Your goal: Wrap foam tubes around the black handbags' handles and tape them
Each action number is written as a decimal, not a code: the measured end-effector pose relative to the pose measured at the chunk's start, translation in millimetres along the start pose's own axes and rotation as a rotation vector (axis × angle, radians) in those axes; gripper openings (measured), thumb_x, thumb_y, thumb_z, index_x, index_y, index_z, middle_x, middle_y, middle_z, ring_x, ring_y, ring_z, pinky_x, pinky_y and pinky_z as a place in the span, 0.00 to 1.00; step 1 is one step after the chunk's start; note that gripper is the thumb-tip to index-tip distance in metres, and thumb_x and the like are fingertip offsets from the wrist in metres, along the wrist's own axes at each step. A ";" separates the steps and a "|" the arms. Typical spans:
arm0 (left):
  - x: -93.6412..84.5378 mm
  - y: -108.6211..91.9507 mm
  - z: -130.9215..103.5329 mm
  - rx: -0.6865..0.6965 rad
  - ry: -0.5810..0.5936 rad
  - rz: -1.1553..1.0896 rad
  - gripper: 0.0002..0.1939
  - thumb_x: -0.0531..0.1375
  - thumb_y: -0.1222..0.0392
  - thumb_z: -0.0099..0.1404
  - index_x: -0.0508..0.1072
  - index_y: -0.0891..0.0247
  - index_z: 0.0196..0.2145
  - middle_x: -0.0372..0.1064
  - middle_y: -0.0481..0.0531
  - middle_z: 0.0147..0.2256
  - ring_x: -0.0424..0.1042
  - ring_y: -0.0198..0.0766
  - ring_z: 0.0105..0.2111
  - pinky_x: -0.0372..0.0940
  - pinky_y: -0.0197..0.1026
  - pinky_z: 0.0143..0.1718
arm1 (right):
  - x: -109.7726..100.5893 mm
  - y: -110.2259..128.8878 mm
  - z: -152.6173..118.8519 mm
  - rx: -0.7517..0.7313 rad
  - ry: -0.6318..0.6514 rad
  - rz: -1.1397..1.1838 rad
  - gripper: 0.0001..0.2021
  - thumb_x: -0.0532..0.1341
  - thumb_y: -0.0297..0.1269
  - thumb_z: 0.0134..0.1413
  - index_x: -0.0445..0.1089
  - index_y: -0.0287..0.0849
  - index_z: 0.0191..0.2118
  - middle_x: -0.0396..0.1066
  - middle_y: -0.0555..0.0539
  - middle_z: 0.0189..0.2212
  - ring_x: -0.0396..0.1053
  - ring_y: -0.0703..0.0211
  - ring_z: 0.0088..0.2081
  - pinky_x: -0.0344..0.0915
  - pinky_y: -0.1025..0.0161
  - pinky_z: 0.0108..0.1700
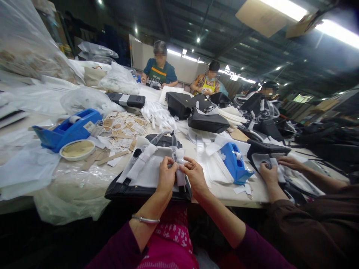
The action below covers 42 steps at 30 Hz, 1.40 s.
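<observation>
A black bag (pixel 120 189) lies at the table's front edge with white foam sheet (pixel 153 164) over it. Two straps on it are wrapped in white foam; the left wrapped strap (pixel 141 162) lies slanted. Over the right wrapped strap (pixel 180 179), my left hand (pixel 167 173) pinches the white wrapping between thumb and index finger. Close beside it, my right hand (pixel 195 175) has its thumb and fingertips on the same wrapping from the right. The fingertips of both hands nearly meet.
Blue tape dispensers stand left (pixel 68 129) and right (pixel 235 162). A round dish (pixel 77 149) and a pile of tags (pixel 123 129) lie left. Black bags (pixel 208 121) are heaped behind. At right, a co-worker's hands (pixel 269 173) handle another bag.
</observation>
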<state>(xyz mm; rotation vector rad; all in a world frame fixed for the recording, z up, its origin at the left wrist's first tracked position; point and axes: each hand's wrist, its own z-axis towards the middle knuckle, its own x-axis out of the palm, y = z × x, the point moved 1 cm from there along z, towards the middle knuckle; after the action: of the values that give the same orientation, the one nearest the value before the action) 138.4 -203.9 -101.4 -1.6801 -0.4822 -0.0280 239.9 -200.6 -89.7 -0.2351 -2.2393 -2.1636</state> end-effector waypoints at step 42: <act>-49.2 -65.9 -15.3 0.292 0.217 0.464 0.17 0.60 0.61 0.55 0.69 0.61 0.44 0.64 0.57 0.47 0.66 0.47 0.49 0.67 0.43 0.41 | -22.4 17.9 8.4 0.075 0.061 -0.247 0.25 0.58 0.53 0.50 0.67 0.40 0.49 0.71 0.43 0.42 0.65 0.55 0.40 0.59 0.60 0.42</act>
<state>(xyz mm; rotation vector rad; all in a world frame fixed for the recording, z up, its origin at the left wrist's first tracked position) 75.9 -227.3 -51.0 -1.4447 0.0722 0.1894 265.0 -193.9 -74.9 0.1149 -2.4221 -2.1556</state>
